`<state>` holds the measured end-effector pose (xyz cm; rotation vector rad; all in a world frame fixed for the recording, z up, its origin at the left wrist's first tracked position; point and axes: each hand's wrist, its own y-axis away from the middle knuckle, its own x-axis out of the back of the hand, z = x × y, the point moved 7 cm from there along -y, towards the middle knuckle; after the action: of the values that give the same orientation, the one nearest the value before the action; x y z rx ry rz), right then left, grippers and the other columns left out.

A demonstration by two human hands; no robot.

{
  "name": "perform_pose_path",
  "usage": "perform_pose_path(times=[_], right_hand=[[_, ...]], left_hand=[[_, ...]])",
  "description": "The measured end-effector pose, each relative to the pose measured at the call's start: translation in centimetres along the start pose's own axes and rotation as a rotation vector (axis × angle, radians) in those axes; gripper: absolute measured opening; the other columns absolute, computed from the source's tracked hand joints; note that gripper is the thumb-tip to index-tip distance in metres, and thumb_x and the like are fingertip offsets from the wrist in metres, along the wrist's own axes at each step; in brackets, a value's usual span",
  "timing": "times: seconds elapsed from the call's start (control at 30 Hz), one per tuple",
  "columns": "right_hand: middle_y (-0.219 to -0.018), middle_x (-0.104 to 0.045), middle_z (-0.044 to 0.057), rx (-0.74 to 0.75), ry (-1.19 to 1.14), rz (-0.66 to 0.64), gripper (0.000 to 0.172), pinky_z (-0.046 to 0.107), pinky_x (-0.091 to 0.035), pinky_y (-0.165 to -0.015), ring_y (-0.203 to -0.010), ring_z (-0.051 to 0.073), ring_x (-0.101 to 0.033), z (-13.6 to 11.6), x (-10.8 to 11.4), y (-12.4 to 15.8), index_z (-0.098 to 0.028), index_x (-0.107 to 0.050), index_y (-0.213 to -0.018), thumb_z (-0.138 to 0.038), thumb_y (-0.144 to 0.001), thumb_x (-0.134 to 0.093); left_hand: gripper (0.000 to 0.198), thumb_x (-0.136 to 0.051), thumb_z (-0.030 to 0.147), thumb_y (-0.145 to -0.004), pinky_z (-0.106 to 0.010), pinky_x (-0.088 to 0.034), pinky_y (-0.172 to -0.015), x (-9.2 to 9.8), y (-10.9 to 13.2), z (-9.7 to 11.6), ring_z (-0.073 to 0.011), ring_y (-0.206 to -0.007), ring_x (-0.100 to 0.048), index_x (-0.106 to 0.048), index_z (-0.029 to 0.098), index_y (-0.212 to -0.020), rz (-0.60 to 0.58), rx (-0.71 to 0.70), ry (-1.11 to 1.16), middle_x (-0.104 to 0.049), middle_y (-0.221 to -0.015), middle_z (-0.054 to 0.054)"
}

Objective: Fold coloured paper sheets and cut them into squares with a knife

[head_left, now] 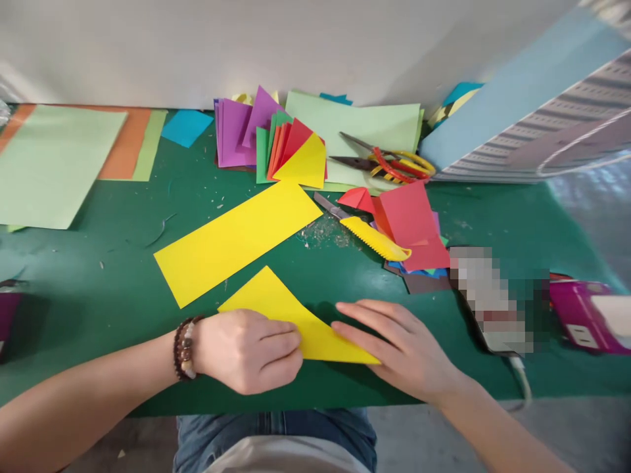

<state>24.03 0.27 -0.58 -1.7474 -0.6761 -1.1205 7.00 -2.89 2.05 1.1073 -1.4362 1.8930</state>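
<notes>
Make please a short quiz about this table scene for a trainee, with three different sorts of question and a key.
1. Which wears the bead bracelet: the left hand or the right hand?
2. True or false: the scissors lie on light green paper.
3. Fill the gap: both hands touch the ____ paper.

Key: 1. Left hand. 2. True. 3. Yellow.

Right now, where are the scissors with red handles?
In the head view, the scissors lie at the upper right on a pale green paper sheet, just right of the yellow paper triangle.
</notes>
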Motion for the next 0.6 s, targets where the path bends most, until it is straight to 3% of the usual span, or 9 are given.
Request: perform_pose_path(times=[0.17, 0.3, 0.47, 0.6], right_hand=[[-0.103, -0.074, 0.005, 0.162, -0.157, 0.066, 0.019, 0.034, -0.054, -0.084, -0.103, 0.018, -0.063, -1.3, -0.1, -3.1, -0.018, -0.066, -0.105, -0.014, -0.094, -0.051], [-0.095, -0.075, 0.004, 0.245, -0.109, 0.082, 0.021, 0.033, -0.054, -0.081, -0.095, 0.017, -0.065, -1.4, -0.4, -4.9, -0.018, -0.068, -0.098, -0.017, -0.096, -0.047], [-0.09, -0.075, 0.005, 0.208, -0.13, 0.135, 0.022, 0.035, -0.055, -0.081, -0.09, 0.018, -0.067, -0.7, -0.7, -6.2, -0.017, -0.068, -0.097, -0.014, -0.094, -0.047], [-0.093, -0.076, 0.004, 0.193, -0.142, 0.08, 0.028, 0.034, -0.057, -0.083, -0.091, 0.016, -0.068, -0.3, -1.5, -5.8, -0.017, -0.069, -0.099, -0.009, -0.095, -0.043]], left_hand=[[0.017, -0.057, 0.014, -0.089, -0.027, -0.063, -0.07, 1.1, 0.3, 0.8, -0.0211, -0.088, -0.075, -0.072, 0.012, -0.083, 0.067, -0.078, 0.003, -0.078, -0.089, -0.01], [0.016, -0.056, 0.011, -0.09, -0.029, -0.063, -0.078, 1.6, 0.8, -0.3, -0.0217, -0.09, -0.075, -0.071, 0.01, -0.083, 0.08, 0.079, 0.018, -0.078, -0.089, -0.011], [0.016, -0.053, 0.009, -0.093, -0.03, -0.061, -0.087, 2.2, 1.1, -1.9, -0.0227, -0.099, -0.072, -0.068, 0.007, -0.09, 0.113, 0.288, 0.088, -0.076, -0.092, -0.013], [0.017, -0.053, 0.01, -0.091, -0.032, -0.061, -0.083, 1.6, 1.2, -1.2, -0.0218, -0.091, -0.072, -0.07, 0.008, -0.088, 0.075, 0.302, 0.075, -0.076, -0.09, -0.012]])
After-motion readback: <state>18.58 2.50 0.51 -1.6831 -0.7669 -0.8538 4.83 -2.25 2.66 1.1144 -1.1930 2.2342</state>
